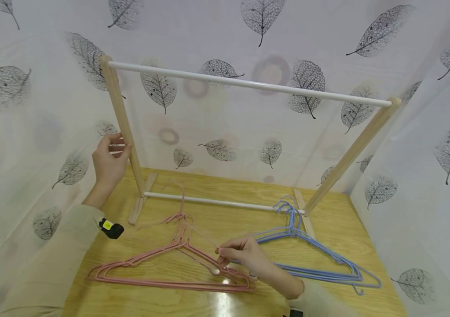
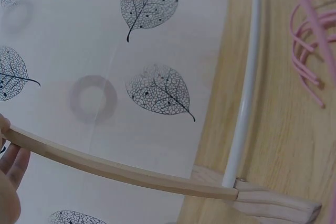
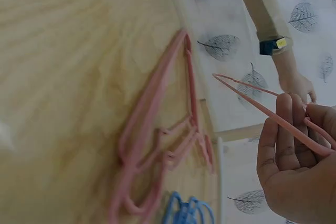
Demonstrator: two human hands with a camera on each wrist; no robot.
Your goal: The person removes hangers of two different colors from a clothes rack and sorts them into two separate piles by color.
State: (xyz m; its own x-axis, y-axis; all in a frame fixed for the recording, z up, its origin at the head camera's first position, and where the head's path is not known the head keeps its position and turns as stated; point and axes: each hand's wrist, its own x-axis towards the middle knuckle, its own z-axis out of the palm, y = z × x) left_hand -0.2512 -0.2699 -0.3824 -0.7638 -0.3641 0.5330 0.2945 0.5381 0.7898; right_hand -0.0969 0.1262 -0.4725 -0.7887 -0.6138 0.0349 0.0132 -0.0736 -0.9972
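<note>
My left hand (image 1: 110, 160) grips the left wooden post (image 1: 118, 105) of a garment rack partway up, thumb on the near side. In the left wrist view only some of its fingers show around that post, at the left edge. My right hand (image 1: 244, 255) pinches one end of a pink clothes hanger (image 3: 262, 107), raised above the others and tilted. Under it, more pink hangers (image 1: 161, 284) lie stacked flat on the wooden table. In the head view the held hanger is thin and blurred against the stack.
The rack has a white top rail (image 1: 248, 83), a white lower rail (image 1: 209, 201) and a right post (image 1: 351, 154). A stack of blue hangers (image 1: 316, 275) lies at the right, hooks over the lower rail. Leaf-printed sheeting (image 1: 217, 35) surrounds the table.
</note>
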